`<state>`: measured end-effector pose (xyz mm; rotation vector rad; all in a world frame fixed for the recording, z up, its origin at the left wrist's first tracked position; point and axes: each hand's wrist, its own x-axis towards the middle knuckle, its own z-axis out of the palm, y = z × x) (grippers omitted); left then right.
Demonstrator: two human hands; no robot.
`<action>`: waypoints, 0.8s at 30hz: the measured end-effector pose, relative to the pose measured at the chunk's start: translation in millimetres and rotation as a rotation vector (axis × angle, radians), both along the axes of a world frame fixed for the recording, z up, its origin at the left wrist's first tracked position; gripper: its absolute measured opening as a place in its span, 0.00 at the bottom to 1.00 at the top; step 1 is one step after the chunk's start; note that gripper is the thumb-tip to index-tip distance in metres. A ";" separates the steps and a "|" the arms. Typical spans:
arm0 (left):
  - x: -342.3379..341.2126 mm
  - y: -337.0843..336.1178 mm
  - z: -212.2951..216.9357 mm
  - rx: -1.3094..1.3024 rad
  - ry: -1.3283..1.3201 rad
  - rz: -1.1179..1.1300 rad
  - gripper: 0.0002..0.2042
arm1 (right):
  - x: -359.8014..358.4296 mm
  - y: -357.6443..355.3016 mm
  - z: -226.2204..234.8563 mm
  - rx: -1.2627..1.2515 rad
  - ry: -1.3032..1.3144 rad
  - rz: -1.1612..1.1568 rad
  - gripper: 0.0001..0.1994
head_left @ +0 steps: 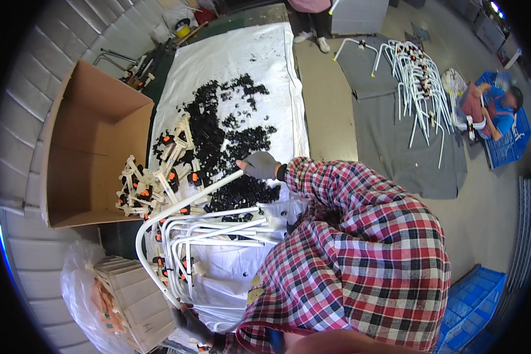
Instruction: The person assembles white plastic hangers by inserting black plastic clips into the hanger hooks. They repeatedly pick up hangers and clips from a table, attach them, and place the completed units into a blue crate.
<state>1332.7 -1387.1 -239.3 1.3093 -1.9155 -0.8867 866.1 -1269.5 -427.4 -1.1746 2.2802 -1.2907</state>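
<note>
A white bent metal tube (143, 241) is held up between my two hands, its curve toward the left. My right hand (259, 165), in a grey glove with a bare fingertip showing, is closed around the tube's upper end. Lower down, my left hand (193, 325), also gloved, grips the other end with its fingers partly hidden. Beneath the held tube, several more white bent tubes (218, 241) lie nested on a white sheet (242, 53). Black small clips (206, 127) are spread over the sheet, and cream plastic fittings with orange and black parts (174, 154) are heaped beside them.
A large open cardboard box (94, 153) stands at the left, above a plastic-wrapped crate (124, 295). Assembled white tubes (419, 82) lie on a grey floor mat (377, 130) at right. A seated co-worker (492, 112) is beyond, and a blue crate (472, 301) is at lower right.
</note>
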 end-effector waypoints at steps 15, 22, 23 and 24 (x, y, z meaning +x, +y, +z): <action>-5.1 -8.4 -14.1 -0.247 -0.127 -0.012 0.10 | 3.3 3.5 -11.8 -0.015 -0.063 0.032 0.35; -5.5 -10.7 -19.7 -0.306 -0.189 0.036 0.14 | 2.9 -13.7 -18.2 0.004 -0.077 0.036 0.33; -4.4 -10.0 -20.0 -0.321 -0.194 0.033 0.14 | 2.9 -14.6 -17.8 -0.010 -0.063 0.048 0.33; -0.7 -11.5 -17.9 -0.287 -0.251 0.015 0.15 | 2.9 -14.8 -17.7 -0.016 -0.065 0.051 0.33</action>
